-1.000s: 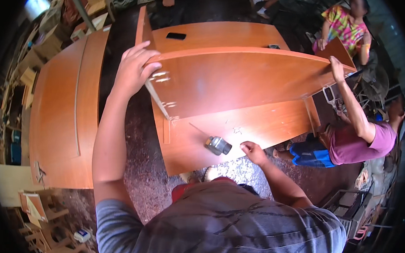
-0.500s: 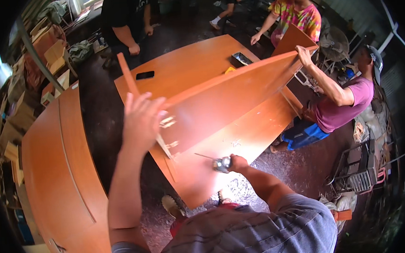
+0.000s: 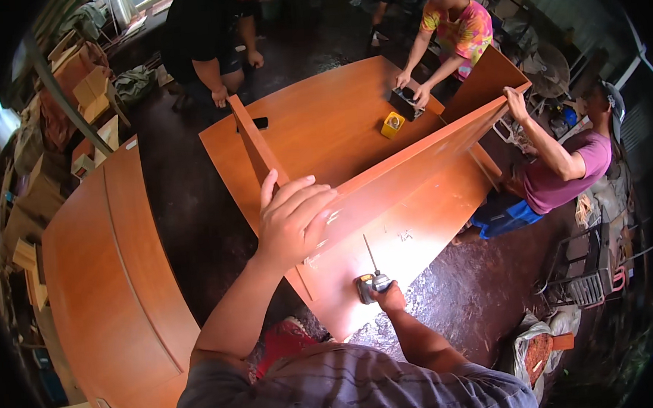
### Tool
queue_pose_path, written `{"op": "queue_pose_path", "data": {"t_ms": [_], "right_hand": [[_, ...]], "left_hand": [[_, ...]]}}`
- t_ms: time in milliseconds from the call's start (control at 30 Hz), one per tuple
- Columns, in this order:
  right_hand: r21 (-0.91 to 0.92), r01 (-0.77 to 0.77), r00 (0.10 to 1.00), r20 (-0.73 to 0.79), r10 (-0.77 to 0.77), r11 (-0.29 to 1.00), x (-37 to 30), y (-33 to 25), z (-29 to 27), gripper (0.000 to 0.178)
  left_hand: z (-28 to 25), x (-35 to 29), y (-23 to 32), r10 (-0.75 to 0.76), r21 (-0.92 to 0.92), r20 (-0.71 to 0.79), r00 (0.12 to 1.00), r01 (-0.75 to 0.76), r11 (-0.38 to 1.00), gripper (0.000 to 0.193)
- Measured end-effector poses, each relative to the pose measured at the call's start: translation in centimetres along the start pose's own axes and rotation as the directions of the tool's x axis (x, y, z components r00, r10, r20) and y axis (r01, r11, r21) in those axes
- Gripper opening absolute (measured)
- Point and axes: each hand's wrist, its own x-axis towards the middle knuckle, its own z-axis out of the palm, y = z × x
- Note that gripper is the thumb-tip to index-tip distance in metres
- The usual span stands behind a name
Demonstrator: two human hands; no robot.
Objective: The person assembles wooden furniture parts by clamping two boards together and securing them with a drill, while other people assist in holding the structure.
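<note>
My left hand [image 3: 294, 219] rests over the near corner where a long upright orange-brown panel [image 3: 433, 169] meets a shorter upright panel [image 3: 250, 137]. Its fingers are spread and stretched out. In my right hand [image 3: 390, 297], low at the near side, is a cordless drill [image 3: 372, 285] with a long thin bit pointing away from me. The drill is over the near edge of a broad board [image 3: 446, 200] that lies flat under the uprights. Pale marks show on the long panel beside my left fingers. A co-worker's hand [image 3: 516, 106] grips the panel's far right end.
A person in a colourful shirt [image 3: 465, 31] handles a black tray [image 3: 408, 103] beside a yellow box-like item [image 3: 392, 124]. A person in black [image 3: 204, 39] stands at the far left. Another curved board [image 3: 113, 254] lies at left. A metal rack [image 3: 585, 270] stands at right.
My left hand has come down onto the panel corner. The drill's bit has swung from pointing left to pointing away. The person in the colourful shirt now has both hands at the black tray.
</note>
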Motion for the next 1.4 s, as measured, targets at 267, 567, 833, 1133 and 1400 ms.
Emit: {"op": "queue_pose_path", "data": {"t_ms": [267,567,833,1133,1400], "right_hand": [[0.010,-0.022,0.997,-0.068,0.023,1.000,1.5,1.1,1.3,0.083],[0.077,-0.297,0.929,-0.207,0.306,0.952,1.8,1.1,3.7,0.110],[-0.045,-0.401,0.913,-0.101,0.395,0.915,2.3,-3.6,2.2,0.078],[0.105,-0.131,0.918,-0.362,0.161,0.986,-7.4,-0.2,0.7,0.053],[-0.147,0.057,0.966,-0.242,-0.092,0.988,-18.9,-7.1,-2.8,0.044]], "left_hand": [[-0.8,0.4,-5.6,0.297,-0.240,0.085,0.951,-0.269,0.933,0.030],[1.1,5.3,-19.8,0.144,-0.414,-0.247,0.958,-0.239,0.878,0.067],[-1.8,4.6,-21.4,0.111,-0.281,-0.086,0.990,-0.131,0.951,0.065],[-2.2,6.3,-23.0,0.217,-0.283,0.005,0.976,-0.207,0.936,0.062],[-0.7,6.0,-26.8,0.167,-0.546,-0.080,0.983,-0.183,0.818,0.072]]}}
